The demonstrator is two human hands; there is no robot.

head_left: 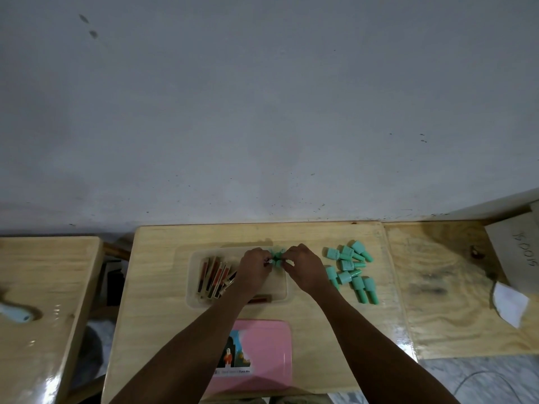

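Left hand, just right of the flat wood-and-red strips leaning in the clear plastic tray, pinches a small teal piece over the tray, probably so anything dropped lands inside. Right hand pinches its other side. Smooth, stepped teal caps lie heaped on the glossy wooden worktop.

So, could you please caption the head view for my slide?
Left hand and right hand pinch green pieces over a clear tray.

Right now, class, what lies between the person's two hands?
A small cluster of green pieces, held by the left hand and right hand above the clear tray; the head view shows it.
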